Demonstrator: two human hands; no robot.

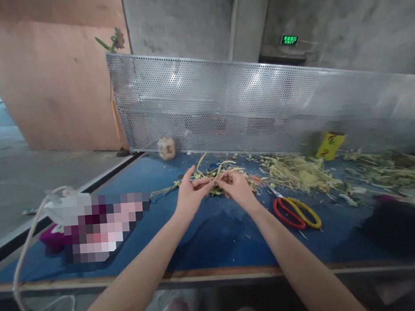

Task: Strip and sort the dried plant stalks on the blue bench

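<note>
Near the middle of the blue table (231, 239), my left hand (193, 189) pinches a thin pale plant strand (220, 170), its thumb and fingertips pressed together. My right hand (235, 186) holds the same strand just beside it, and the fingertips of both hands nearly touch. The strand rises above the fingers and curves to the right. Under and behind the hands lies a small heap of green and yellow plant scraps (215, 191). Scissors with one red and one yellow handle (300, 211) rest to the right of my right hand.
Shredded pale plant fibres (294, 172) spread over the right back, beside a yellow box (330, 145). A small jar (167, 149) stands near the perforated metal panel (203, 99). At left are a purple tissue box (53, 238), a blurred item and a cable (23, 261).
</note>
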